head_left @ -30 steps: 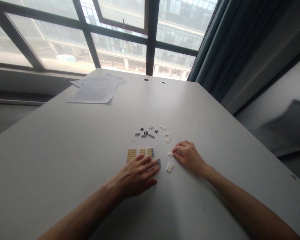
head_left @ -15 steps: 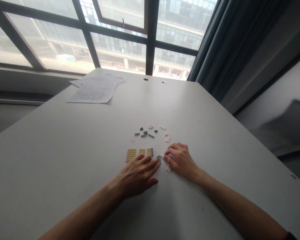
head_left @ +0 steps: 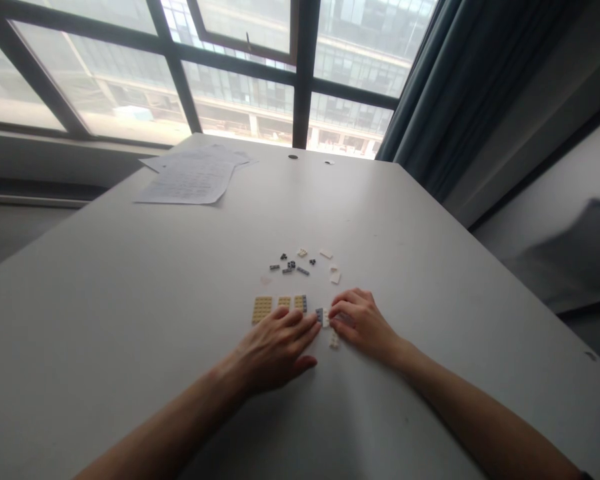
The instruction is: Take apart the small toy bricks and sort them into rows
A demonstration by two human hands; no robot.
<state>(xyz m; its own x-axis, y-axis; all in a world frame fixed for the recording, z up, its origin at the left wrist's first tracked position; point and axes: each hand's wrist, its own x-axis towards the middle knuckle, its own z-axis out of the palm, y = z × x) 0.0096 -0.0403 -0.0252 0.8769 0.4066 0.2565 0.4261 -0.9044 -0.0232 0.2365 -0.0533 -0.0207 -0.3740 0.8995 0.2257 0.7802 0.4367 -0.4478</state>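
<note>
The left hand lies flat, pinning a small grey studded plastic plate; the right hand pinches a tiny white plastic piece against it; both look light, rigid, best gripped by their edges.

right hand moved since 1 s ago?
Yes. The right hand has slid left, toward the left hand, judged against the tan plates; fingertips now at the grey piece.

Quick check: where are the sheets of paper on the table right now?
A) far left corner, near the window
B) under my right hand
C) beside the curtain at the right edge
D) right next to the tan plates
A: the sheets of paper lie at the table's far left, by the window, well away from both hands and the small bricks.
</note>
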